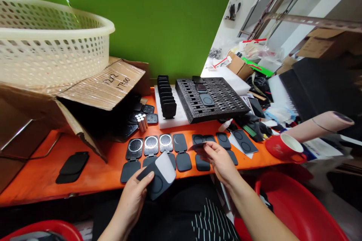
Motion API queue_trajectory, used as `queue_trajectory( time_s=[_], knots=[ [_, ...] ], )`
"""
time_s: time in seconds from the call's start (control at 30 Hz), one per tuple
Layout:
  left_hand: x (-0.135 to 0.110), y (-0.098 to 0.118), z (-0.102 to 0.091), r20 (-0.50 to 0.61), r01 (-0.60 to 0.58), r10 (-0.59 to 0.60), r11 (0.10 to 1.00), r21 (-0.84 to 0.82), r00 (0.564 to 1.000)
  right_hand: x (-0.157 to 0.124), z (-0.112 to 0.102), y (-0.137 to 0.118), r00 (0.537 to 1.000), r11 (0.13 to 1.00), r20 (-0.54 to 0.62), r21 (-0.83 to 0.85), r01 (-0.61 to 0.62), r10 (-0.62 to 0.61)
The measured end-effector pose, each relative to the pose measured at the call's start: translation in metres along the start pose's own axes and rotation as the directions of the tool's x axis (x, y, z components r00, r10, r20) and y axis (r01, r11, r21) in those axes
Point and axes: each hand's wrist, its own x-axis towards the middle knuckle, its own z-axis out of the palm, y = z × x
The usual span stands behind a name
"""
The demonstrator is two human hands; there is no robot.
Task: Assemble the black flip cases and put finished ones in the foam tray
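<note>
My left hand (135, 195) grips a black sheet with round outlines and a white backing (161, 175), held tilted just off the front edge of the orange table (42, 180). My right hand (219, 160) pinches a thin dark round piece (198, 146) over the row of black hinged case parts (181, 152) laid out along the table's front. Three parts at the left of that row carry silvery round grilles (151, 145).
A black slotted foam tray (215, 99) and white foam with upright black parts (166, 99) stand behind. An open cardboard box (104, 90) under a cream perforated basket (51, 45) fills the left. A red mug (284, 148) and clutter lie right; red tubs (296, 211) below.
</note>
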Motion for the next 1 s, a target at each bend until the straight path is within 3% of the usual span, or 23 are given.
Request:
queue_trajectory(
  time_s=[0.13, 0.2, 0.27, 0.33, 0.4, 0.47, 0.57, 0.67, 0.83, 1.0],
  knots=[
    [0.003, 0.0, -0.012, 0.07, -0.142, 0.126, 0.934, 0.327, 0.99, 0.001, 0.013, 0.0, 0.97, 0.959, 0.189, -0.208, 0.193, -0.154],
    [0.004, 0.002, -0.012, 0.209, -0.293, 0.212, 0.794, 0.532, 0.954, 0.008, 0.026, 0.003, 0.958, 0.936, 0.219, -0.257, 0.242, -0.187],
    [0.005, 0.005, -0.008, 0.388, -0.455, 0.248, 0.602, 0.656, 0.888, 0.02, 0.042, 0.008, 0.958, 0.945, 0.221, -0.23, 0.234, -0.183],
    [0.01, 0.008, -0.003, 0.529, -0.58, 0.249, 0.445, 0.682, 0.812, 0.036, 0.058, 0.014, 0.959, 0.971, 0.262, -0.182, 0.157, -0.106],
    [0.016, 0.009, 0.001, 0.6, -0.649, 0.251, 0.353, 0.674, 0.759, 0.052, 0.071, 0.018, 0.958, 0.986, 0.288, -0.155, 0.055, -0.008],
    [0.024, 0.006, 0.003, 0.636, -0.684, 0.252, 0.285, 0.672, 0.729, 0.063, 0.08, 0.021, 0.957, 0.99, 0.288, -0.143, 0.0, 0.041],
    [0.034, 0.001, 0.005, 0.672, -0.71, 0.233, 0.18, 0.68, 0.703, 0.073, 0.084, 0.022, 0.945, 0.984, 0.325, -0.176, 0.024, 0.035],
    [0.038, -0.005, 0.003, 0.672, -0.704, 0.224, 0.123, 0.699, 0.706, 0.079, 0.081, 0.024, 0.943, 0.961, 0.331, -0.254, 0.11, -0.02],
    [0.041, -0.009, 0.002, 0.657, -0.696, 0.247, 0.122, 0.708, 0.712, 0.089, 0.075, 0.034, 0.924, 0.883, 0.376, -0.407, 0.232, -0.069],
    [0.041, -0.01, 0.003, 0.649, -0.688, 0.247, 0.127, 0.714, 0.719, 0.095, 0.073, 0.041, 0.914, 0.839, 0.389, -0.453, 0.301, -0.117]
  ],
)
